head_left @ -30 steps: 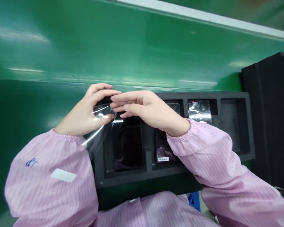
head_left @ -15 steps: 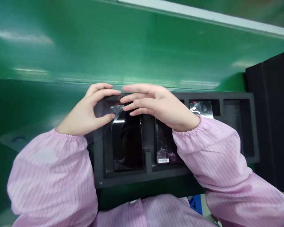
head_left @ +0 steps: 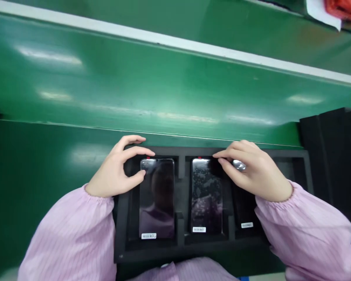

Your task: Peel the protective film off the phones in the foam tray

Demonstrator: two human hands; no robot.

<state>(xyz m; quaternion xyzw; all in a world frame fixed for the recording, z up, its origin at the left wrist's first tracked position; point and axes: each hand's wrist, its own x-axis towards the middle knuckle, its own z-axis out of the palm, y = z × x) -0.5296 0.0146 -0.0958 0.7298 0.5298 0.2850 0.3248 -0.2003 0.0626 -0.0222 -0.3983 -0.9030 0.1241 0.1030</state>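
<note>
My left hand [head_left: 121, 168] is open, thumb and forefinger spread around the upper left corner of the left smartphone [head_left: 157, 199]. The thumb tip rests at that phone's left edge. Over the upper right corner of the middle smartphone [head_left: 206, 193], my right hand [head_left: 248, 168] has its thumb and forefinger in a pinch; anything between the tips is too small to make out. Under that hand, a third smartphone [head_left: 244, 207] is partly hidden, with a shiny clear film [head_left: 239, 165] at its top. All three lie screen up in a black foam tray [head_left: 179, 248], each with a small white label near its bottom.
Another compartment [head_left: 289, 168] of the tray lies beyond my right wrist. Tall black blocks [head_left: 333, 156] stand at the right edge. A green panel [head_left: 163, 86] rises behind the tray, topped by a white strip [head_left: 152, 41]. Something red [head_left: 345, 8] sits at the top right corner.
My right hand has moved from the left phone to the middle one and closed into a pinch. The film corner lifted on the left phone now lies flat. The view has shifted upward.
</note>
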